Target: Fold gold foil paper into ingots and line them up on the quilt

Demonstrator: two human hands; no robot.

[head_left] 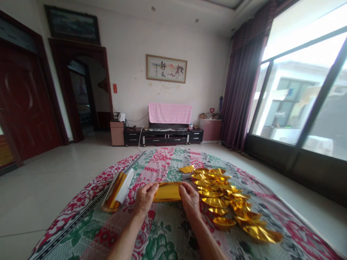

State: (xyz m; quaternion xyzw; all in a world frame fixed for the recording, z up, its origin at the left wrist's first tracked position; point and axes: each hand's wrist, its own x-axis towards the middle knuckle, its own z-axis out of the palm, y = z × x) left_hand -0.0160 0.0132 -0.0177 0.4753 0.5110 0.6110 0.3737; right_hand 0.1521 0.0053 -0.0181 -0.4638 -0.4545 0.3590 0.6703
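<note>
Over a flowered cloth point(159, 247), the person's left hand point(145, 196) and right hand point(190, 198) grasp opposite ends of a gold sheet point(168, 192), pinched between thumbs and fingers and stretched crosswise between them. To the right, just beside the right hand, folded gold boats point(224, 223) lie on the cloth in crowded, uneven rows, some touching; at their far end sits a flatter gold piece point(186, 169). Left of the left hand and apart from it rests a curled bundle of gold and white sheets point(118, 191). Beyond the cloth's rounded edge, across the pale floor point(78, 162), stands a low black cabinet point(165, 139), with a pink cover point(170, 113) draped above it. A framed picture point(166, 68) hangs on the wall behind.
</note>
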